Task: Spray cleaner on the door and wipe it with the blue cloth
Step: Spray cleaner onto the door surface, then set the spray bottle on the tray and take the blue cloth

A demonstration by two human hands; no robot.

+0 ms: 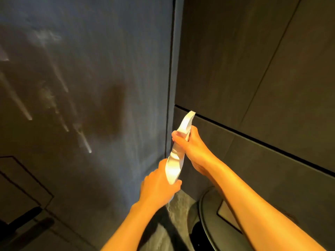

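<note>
A dark door (87,73) fills the left half of the head view, with pale wet streaks running down its upper left. In front of its right edge I hold a folded cloth (175,163) that looks white in the bright light. My left hand (159,185) grips the cloth's lower end. My right hand (188,144) grips its upper part, and the cloth's top end sticks up above the fingers. No spray bottle is in view.
A dark panelled wall (262,78) with grooves stands to the right of the door frame (175,51). A round dark bin (213,220) sits on the floor at lower right. A dark door handle (21,216) shows at lower left.
</note>
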